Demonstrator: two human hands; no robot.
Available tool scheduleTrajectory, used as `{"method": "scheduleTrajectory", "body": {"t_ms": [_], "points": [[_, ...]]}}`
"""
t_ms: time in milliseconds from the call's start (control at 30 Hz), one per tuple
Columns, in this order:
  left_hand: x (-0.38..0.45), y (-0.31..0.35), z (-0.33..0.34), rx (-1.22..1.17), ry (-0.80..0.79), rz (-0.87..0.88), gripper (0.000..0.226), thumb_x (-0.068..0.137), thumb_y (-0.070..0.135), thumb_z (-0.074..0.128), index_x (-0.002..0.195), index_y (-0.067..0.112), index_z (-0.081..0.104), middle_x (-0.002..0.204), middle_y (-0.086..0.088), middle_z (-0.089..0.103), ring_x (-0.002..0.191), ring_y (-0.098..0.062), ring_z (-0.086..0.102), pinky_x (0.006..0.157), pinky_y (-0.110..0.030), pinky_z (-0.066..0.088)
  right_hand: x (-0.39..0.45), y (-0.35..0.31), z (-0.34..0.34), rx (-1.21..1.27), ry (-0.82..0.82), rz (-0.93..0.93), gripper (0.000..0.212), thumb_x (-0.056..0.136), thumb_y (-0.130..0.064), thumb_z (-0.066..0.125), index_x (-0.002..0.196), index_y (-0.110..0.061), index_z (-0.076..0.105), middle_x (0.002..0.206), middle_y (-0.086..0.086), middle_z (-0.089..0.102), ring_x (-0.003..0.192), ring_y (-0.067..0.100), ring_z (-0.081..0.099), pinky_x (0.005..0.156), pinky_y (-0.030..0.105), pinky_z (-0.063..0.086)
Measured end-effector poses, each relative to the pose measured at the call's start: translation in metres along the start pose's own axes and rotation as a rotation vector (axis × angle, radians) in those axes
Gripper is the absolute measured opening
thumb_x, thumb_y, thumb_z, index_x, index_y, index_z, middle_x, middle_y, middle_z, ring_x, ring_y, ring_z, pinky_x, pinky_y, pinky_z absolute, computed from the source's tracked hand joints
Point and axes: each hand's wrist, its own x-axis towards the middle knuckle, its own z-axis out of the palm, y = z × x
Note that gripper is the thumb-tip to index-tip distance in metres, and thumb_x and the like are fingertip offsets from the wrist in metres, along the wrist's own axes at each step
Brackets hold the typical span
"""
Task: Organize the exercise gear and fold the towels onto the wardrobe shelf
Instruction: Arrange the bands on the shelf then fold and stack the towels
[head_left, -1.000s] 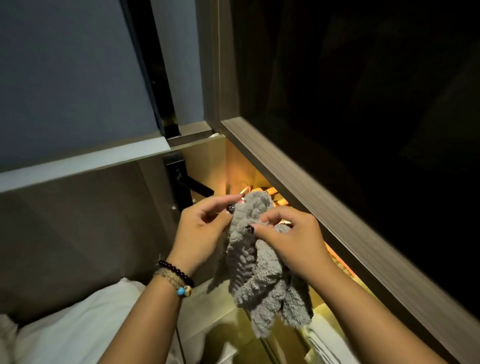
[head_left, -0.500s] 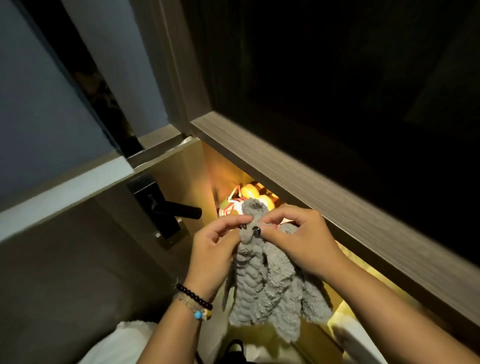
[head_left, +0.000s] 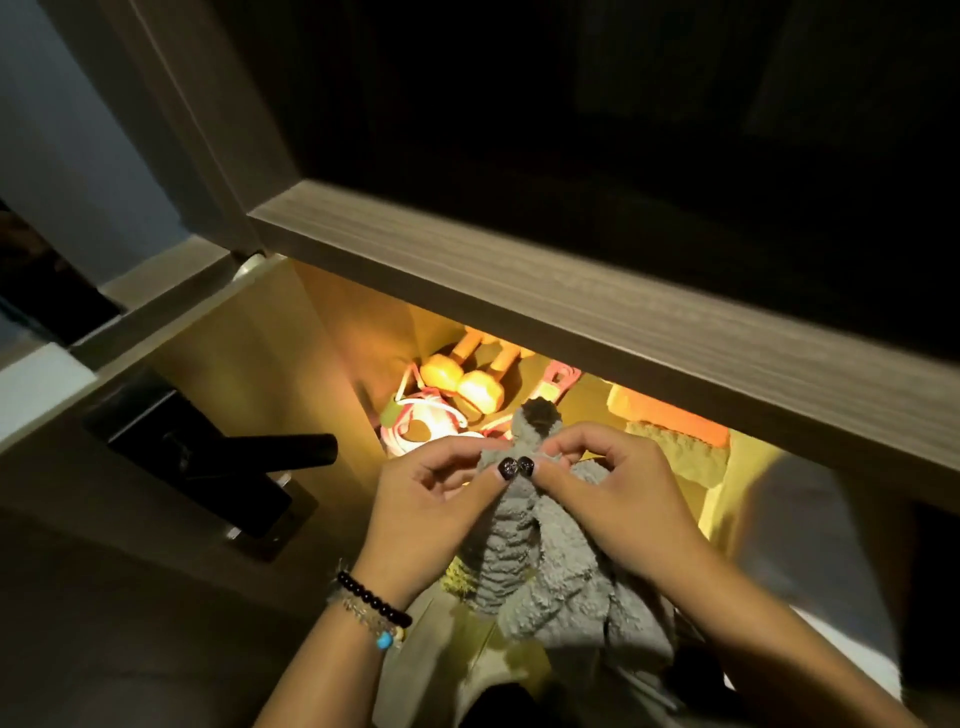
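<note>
Gripping one grey towel (head_left: 540, 551), two hands: left hand (head_left: 436, 499), right hand (head_left: 613, 499)

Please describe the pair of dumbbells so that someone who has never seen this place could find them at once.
Look under the long wooden shelf edge into the warmly lit compartment below. At its back left, just beyond the grey towel, lie the two dumbbells side by side. Their rounded yellow-orange ends set them apart from the pink and white straps beside them.

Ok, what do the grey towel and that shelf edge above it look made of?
Grey towel: soft terry or chenille-like fabric, judging by its ribbed, fluffy pile and limp hang. Shelf edge: matte wood-grain board, probably laminate, going by its straight, even streaks.
</note>
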Motion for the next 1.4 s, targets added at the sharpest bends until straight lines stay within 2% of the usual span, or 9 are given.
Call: {"method": "scheduleTrajectory", "body": {"t_ms": [167, 500, 700, 867, 933, 1067, 1167, 1267, 1400], "points": [[-0.009, -0.031, 0.007, 0.067, -0.074, 0.111, 0.018, 0.069, 0.029, 0.070, 0.085, 0.024, 0.075, 0.089, 0.008, 0.075, 0.085, -0.006, 0.068, 0.073, -0.017, 0.053, -0.024, 0.034, 0.007, -0.047, 0.047, -0.031, 0.010, 0.080, -0.027, 0.075, 0.075, -0.033, 0.069, 0.079, -0.015, 0.068, 0.082, 0.001, 0.062, 0.075, 0.016, 0.046], [-0.051, -0.082, -0.016, 0.154, -0.333, 0.328, 0.015, 0.076, 0.011, 0.074, 0.084, 0.024, 0.074, 0.083, 0.017, 0.073, 0.087, 0.000, 0.067, 0.075, -0.014, 0.051, -0.106, 0.087, 0.020, -0.401, -0.156, -0.073, 0.020, 0.080, -0.029, 0.075, 0.073, -0.039, 0.060, 0.071, -0.014, 0.062, 0.071, 0.007, 0.059, 0.069, 0.030, 0.046], [-0.072, -0.098, -0.027, 0.066, -0.285, 0.292, 0.010, 0.077, 0.008, 0.075, 0.086, 0.013, 0.076, 0.086, -0.001, 0.076, 0.085, -0.009, 0.070, 0.079, -0.023, 0.056, -0.152, 0.092, 0.021, -0.546, -0.094, 0.017, 0.027, 0.084, -0.033, 0.072, 0.074, -0.007, 0.066, 0.070, 0.007, 0.064, 0.060, 0.005, 0.049, 0.058, 0.020, 0.035], [-0.077, -0.106, -0.036, 0.057, -0.295, 0.180, 0.008, 0.078, 0.013, 0.076, 0.085, 0.015, 0.078, 0.088, -0.011, 0.075, 0.085, -0.025, 0.065, 0.086, -0.054, 0.052, -0.174, 0.063, 0.010, -0.653, -0.023, 0.039, 0.019, 0.081, -0.038, 0.072, 0.075, -0.020, 0.076, 0.072, -0.009, 0.071, 0.073, 0.013, 0.063, 0.069, 0.033, 0.047], [-0.075, -0.107, -0.035, 0.058, -0.299, 0.163, 0.008, 0.079, 0.012, 0.075, 0.086, 0.014, 0.078, 0.088, -0.006, 0.076, 0.086, -0.020, 0.067, 0.089, -0.051, 0.052, -0.175, 0.054, 0.007, -0.649, -0.007, 0.034, 0.018, 0.081, -0.036, 0.072, 0.080, -0.019, 0.078, 0.080, -0.005, 0.074, 0.080, 0.016, 0.066, 0.074, 0.036, 0.050], [-0.068, -0.109, -0.027, 0.039, -0.300, 0.118, 0.006, 0.079, 0.014, 0.076, 0.083, 0.017, 0.078, 0.086, -0.002, 0.076, 0.085, -0.020, 0.063, 0.080, -0.043, 0.048, -0.169, 0.047, 0.005, -0.708, 0.123, -0.008, 0.013, 0.080, -0.027, 0.077, 0.081, -0.014, 0.078, 0.076, -0.007, 0.070, 0.058, -0.011, 0.054, 0.051, 0.009, 0.038], [-0.051, -0.111, -0.018, 0.064, -0.285, 0.062, 0.009, 0.079, 0.021, 0.077, 0.085, 0.016, 0.078, 0.085, 0.000, 0.075, 0.076, -0.010, 0.061, 0.073, -0.027, 0.047, -0.155, 0.050, 0.003, -0.786, 0.192, -0.001, 0.014, 0.080, -0.026, 0.077, 0.085, -0.013, 0.078, 0.080, -0.002, 0.071, 0.056, -0.003, 0.052, 0.051, 0.006, 0.036], [-0.033, -0.113, -0.008, 0.110, -0.274, 0.042, 0.017, 0.080, 0.021, 0.077, 0.089, 0.008, 0.076, 0.080, -0.004, 0.071, 0.057, -0.002, 0.056, 0.052, -0.017, 0.042, -0.137, 0.055, 0.000, -0.885, 0.190, 0.032, 0.014, 0.082, -0.024, 0.075, 0.092, -0.015, 0.078, 0.088, 0.001, 0.073, 0.070, 0.006, 0.053, 0.051, 0.008, 0.033], [-0.018, -0.111, -0.001, 0.032, -0.269, 0.012, 0.009, 0.083, 0.011, 0.073, 0.089, 0.005, 0.069, 0.075, -0.005, 0.068, 0.055, -0.004, 0.062, 0.051, -0.015, 0.049, -0.117, 0.061, -0.004, -0.845, 0.234, 0.032, 0.017, 0.082, -0.015, 0.072, 0.099, -0.018, 0.074, 0.094, 0.001, 0.071, 0.085, 0.013, 0.061, 0.073, 0.030, 0.051]]}}
